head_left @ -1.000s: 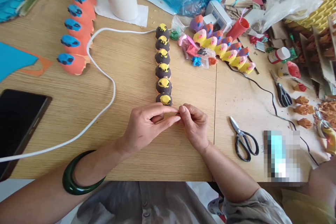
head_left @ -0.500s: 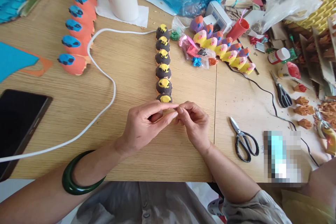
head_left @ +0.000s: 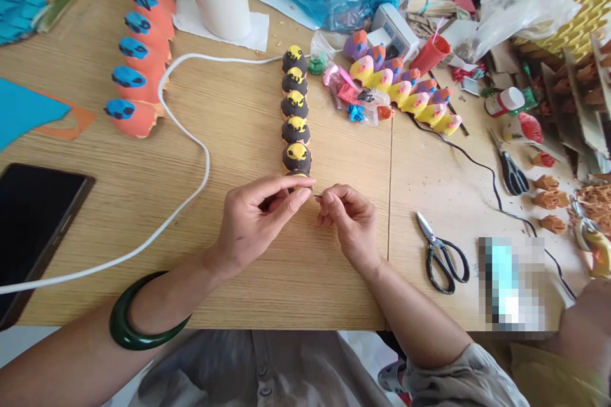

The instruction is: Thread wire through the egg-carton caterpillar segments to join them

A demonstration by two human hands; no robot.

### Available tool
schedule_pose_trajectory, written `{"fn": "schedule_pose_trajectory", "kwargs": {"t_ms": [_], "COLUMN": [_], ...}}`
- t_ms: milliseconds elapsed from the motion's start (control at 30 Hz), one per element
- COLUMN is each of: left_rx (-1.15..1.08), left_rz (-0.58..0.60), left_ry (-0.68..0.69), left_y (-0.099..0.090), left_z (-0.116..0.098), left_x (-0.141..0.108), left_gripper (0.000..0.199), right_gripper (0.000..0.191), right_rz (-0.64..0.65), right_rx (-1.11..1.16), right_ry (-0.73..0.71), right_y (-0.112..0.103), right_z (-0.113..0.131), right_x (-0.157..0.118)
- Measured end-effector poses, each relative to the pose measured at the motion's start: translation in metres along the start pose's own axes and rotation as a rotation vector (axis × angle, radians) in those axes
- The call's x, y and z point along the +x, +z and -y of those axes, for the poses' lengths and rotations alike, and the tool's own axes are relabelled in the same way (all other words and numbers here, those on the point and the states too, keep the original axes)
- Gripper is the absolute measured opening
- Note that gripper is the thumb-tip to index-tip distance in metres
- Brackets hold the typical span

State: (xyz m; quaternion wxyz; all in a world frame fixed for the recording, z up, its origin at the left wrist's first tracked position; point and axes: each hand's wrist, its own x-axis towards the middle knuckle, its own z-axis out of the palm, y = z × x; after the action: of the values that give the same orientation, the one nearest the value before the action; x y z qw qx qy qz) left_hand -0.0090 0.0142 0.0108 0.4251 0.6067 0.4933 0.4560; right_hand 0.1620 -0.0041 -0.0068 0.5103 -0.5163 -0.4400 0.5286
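A row of dark brown painted egg-carton cups [head_left: 296, 133] with yellow tops and small black marks runs away from me. My left hand [head_left: 258, 219] is at its near end, overlapping the last cup. Its thumb and index tips are nearly together; whether something small is between them is hidden. Just to the right, my right hand [head_left: 351, 222] pinches a small thin dark piece [head_left: 317, 196] between thumb and index finger, its tip pointing toward the left fingertips. The tips of the two hands are slightly apart.
Orange-and-blue cups [head_left: 143, 57] and a white cable [head_left: 207, 159] lie left, with a tablet [head_left: 42, 222]. Yellow-and-pink cups [head_left: 415, 102], clay packets [head_left: 351, 92] and a red cup [head_left: 432, 54] stand right. Scissors [head_left: 442, 254] lie near my right forearm; another person's arm [head_left: 585, 331] shows bottom right.
My hands were touching at the fingertips and have parted slightly. The left hand has shifted a little left, and the thin dark piece now shows in the right fingers.
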Motion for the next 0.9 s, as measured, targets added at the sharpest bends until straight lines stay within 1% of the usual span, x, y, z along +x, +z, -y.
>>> {"fn": "schedule_pose_trajectory", "kwargs": {"t_ms": [133,267,400,633,800,900], "left_rx": [0.032,0.073,0.114,0.115,0.123,0.113], "left_rz": [0.028,0.062,0.052,-0.002,-0.006,-0.003], "left_ry": [0.124,0.199,0.197,0.183,0.214,0.211], "left_y": [0.0017,0.0021,0.001,0.0007,0.0009,0.0016], "left_z": [0.0025,0.0036,0.004,0.0047,0.0063,0.007], "left_x": [0.0,0.0013,0.0011,0.0013,0.0018,0.0015], "left_gripper": [0.016,0.01,0.008,0.006,0.007,0.007], "right_gripper": [0.043,0.041,0.038,0.032,0.037,0.036], "right_rz": [0.013,0.043,0.065,-0.001,-0.006,-0.003], "right_rx": [0.014,0.045,0.063,0.047,0.027,0.033], "right_ry": [0.003,0.018,0.006,-0.033,-0.039,-0.049], "right_y": [0.0002,0.0001,-0.0018,-0.0027,0.0005,0.0015], "right_z": [0.0013,0.0014,0.001,-0.0016,-0.0002,0.0011], "right_x": [0.0008,0.0003,0.0001,0.0002,-0.0009,-0.001]}}
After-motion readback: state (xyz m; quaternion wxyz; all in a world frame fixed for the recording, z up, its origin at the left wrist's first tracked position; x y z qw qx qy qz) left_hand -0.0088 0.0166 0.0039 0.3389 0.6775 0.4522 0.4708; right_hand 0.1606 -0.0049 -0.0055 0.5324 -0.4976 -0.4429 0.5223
